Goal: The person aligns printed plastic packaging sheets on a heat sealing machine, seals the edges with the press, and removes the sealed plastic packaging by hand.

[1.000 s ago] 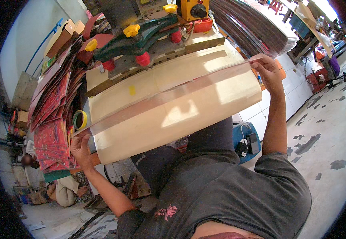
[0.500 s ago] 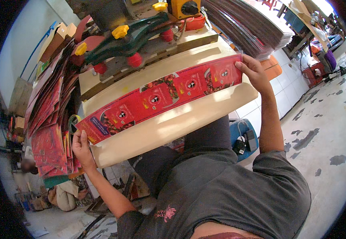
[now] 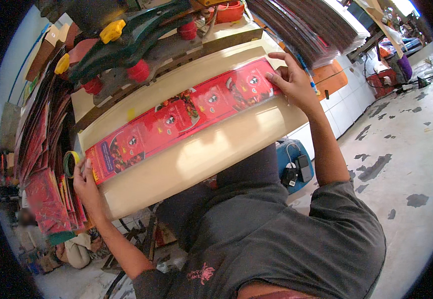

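A long red printed plastic strip, with food pictures and round emblems, lies slantwise over a cream curved-edge work surface. At its lower left end, my left hand has the thumb and fingers closed on the edge. My right hand is at the upper right end, thumb on the strip's edge and index finger bent and raised off it. The undersides of both holds are hidden. A yellow-green tape roll stands just beyond my left fingertips.
Behind the surface is a dark green machine arm with yellow knobs and red cups. Stacked red printed sheets crowd the left. A thick pile of dark sheets lies far right. A blue stool holds chargers.
The strip has come down flatter on the surface, and my right index finger has lifted from its end. The whole view has shifted, so the surroundings sit further left.
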### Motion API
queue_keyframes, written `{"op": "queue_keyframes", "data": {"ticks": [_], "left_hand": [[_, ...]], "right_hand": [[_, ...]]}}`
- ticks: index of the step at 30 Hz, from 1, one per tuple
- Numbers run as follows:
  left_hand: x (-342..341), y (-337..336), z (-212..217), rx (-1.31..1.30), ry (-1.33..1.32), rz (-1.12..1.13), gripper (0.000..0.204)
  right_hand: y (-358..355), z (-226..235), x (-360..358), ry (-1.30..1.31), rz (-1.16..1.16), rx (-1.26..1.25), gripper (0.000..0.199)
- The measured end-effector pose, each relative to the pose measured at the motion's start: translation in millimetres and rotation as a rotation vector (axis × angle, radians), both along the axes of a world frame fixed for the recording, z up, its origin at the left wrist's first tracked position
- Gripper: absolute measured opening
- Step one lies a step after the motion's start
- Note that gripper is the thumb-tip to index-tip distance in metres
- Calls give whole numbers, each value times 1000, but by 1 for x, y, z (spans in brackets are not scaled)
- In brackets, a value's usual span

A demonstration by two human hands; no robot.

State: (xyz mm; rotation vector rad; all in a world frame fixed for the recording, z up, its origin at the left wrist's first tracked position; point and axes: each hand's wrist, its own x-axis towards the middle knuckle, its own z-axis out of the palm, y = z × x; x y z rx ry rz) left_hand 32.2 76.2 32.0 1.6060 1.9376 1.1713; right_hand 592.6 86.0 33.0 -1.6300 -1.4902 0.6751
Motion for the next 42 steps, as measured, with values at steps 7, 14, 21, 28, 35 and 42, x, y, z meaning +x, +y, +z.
{"op": "queue_keyframes", "data": {"ticks": [7,14,21,28,35,42], "left_hand": [[8,42,2,6,232,-66,44],[-19,55,-16,-145,303,-53,43],[-30,59,-25,-100,287,-34,51],[-28,61,-24,-109,317,-23,48],[-19,54,-12,-142,283,-30,45],[-2,53,-8,-106,292,12,42]], "right_hand": [[43,-11,2,-512,-11,147,36],[56,-15,-13,-608,-113,86,31],[56,-18,-15,-601,-138,127,32],[58,-18,-10,-599,-159,110,34],[59,-19,-18,-569,-176,63,34],[55,-23,-9,-435,-133,140,34]]}}
